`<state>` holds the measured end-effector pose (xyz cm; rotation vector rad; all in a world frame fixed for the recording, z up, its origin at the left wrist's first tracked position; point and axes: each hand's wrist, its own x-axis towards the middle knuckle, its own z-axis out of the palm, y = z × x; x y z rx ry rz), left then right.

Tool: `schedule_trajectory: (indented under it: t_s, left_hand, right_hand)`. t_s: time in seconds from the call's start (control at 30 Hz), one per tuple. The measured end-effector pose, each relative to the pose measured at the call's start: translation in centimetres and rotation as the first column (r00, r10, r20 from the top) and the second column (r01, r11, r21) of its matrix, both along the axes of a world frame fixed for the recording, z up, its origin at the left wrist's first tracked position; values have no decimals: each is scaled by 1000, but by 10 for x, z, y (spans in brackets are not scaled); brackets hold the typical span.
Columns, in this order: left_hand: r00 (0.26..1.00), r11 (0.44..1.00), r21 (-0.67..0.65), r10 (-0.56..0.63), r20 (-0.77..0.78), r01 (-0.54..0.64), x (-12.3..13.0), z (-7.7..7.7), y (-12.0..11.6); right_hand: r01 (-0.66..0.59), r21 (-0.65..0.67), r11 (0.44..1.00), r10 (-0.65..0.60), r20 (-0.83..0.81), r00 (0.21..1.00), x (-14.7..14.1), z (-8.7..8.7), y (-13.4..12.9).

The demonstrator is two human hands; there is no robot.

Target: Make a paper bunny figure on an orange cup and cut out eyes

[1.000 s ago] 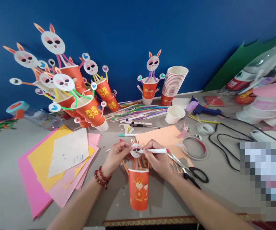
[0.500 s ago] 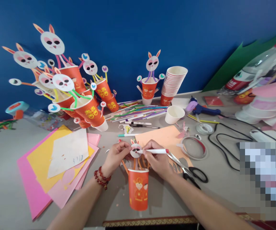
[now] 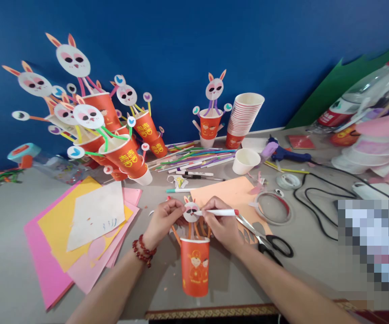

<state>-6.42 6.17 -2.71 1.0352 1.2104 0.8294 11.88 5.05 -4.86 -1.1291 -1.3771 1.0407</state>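
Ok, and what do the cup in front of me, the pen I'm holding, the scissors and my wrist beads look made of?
Cup: probably paper, smooth, with a printed orange-red outside and white rim.
Pen: likely plastic, with a smooth, even white barrel.
Scissors: silvery blades, likely steel; black handles, apparently plastic.
Beads: dark red, rather glossy; wood, stone or plastic, I can't tell.

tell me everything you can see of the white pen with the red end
The slim white pen with a red end, plastic by its look, is gripped in the fingers of the right hand, which hide part of its barrel. It lies nearly level in the picture, red end to the right, pale tip to the left, at the round white paper rabbit face. Whether the tip touches the paper is too fine to tell.
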Motion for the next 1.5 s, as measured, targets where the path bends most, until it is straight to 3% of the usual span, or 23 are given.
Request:
schedule_trajectory:
  t_s: [1.5]
  left_hand:
    - [1000, 999, 20, -27, -14, 27, -2, -1, 0]
  right_hand:
    - [-44, 37, 998, 44, -4, 999, 0, -3, 1]
